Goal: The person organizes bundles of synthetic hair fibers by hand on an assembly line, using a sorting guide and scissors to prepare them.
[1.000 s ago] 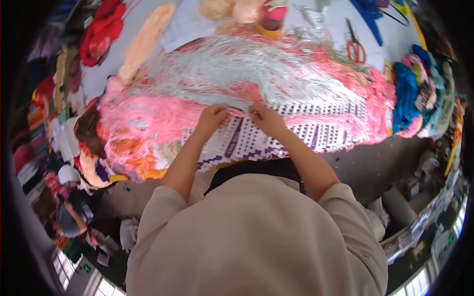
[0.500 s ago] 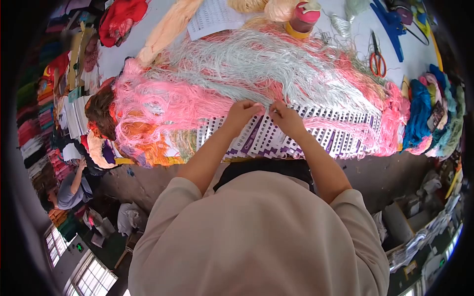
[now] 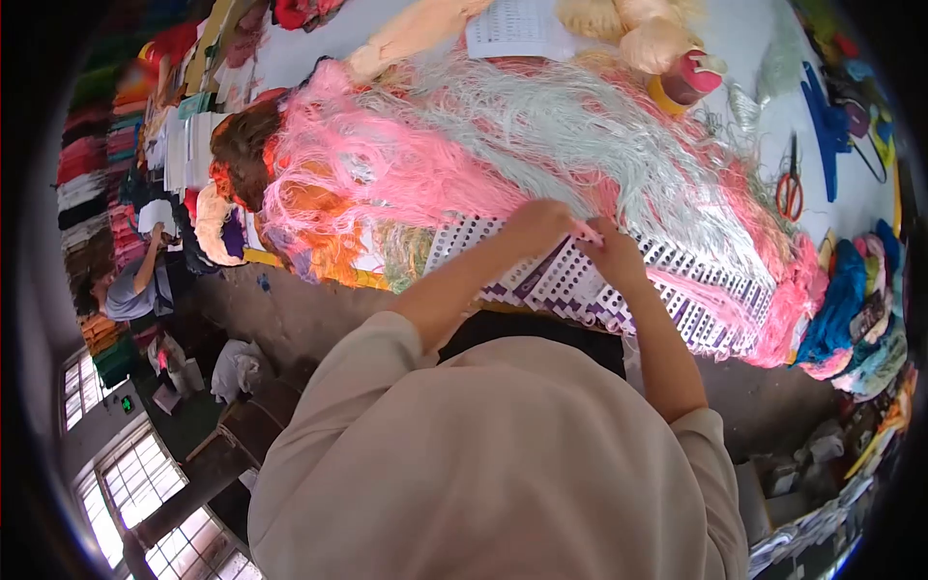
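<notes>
- Head view: the pink strand [image 3: 586, 232], seen at the left fingers half a second ago, now bridges left hand [image 3: 543, 220] and right hand [image 3: 616, 253].
- The left seems to pinch it; whether the curled right fingers grip its other end, one cannot tell.
- It sits over punched cards [image 3: 570, 280] along the table's [image 3: 338, 41] near edge, so handling apparently continues between both hands.

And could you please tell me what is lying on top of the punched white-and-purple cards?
Pink threads run across the cards on the right, and pale threads overlap their far side. How far the cards extend beneath is hidden.
</notes>
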`<state>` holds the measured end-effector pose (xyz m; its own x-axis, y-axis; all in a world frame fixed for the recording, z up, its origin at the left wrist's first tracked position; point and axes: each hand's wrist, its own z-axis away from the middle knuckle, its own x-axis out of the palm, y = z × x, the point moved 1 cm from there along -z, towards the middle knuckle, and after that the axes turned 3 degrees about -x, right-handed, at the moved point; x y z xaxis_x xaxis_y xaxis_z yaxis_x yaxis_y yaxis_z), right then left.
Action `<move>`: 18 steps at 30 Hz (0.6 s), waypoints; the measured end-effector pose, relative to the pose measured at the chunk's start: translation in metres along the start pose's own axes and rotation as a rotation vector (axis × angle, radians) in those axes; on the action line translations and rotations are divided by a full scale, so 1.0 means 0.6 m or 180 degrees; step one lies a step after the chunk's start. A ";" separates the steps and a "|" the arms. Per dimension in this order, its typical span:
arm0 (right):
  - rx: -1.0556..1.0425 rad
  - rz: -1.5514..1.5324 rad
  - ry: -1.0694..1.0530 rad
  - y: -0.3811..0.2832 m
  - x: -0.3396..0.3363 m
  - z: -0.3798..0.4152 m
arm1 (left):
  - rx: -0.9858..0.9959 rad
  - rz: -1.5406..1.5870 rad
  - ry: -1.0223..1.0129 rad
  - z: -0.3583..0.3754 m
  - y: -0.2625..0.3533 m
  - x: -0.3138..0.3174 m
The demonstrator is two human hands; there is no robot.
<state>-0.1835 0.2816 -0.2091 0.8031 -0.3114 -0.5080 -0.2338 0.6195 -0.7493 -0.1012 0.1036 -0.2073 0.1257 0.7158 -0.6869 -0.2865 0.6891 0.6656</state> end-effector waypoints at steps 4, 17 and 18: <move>0.0104 0.0247 0.0040 0.007 0.004 -0.008 | -0.2257 0.4710 -0.0950 0.045 -0.088 -0.141; 0.0278 0.0225 -0.0165 0.023 0.029 -0.002 | -0.1376 0.1877 0.2164 0.132 -0.238 -0.314; 0.0141 0.0138 -0.0127 0.021 0.029 0.008 | -0.1569 0.0830 0.1551 0.123 -0.249 -0.266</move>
<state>-0.1698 0.2873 -0.2256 0.8141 -0.2552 -0.5216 -0.2450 0.6634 -0.7070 -0.0084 -0.1052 -0.1757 -0.4077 0.6389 -0.6523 -0.6571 0.2907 0.6955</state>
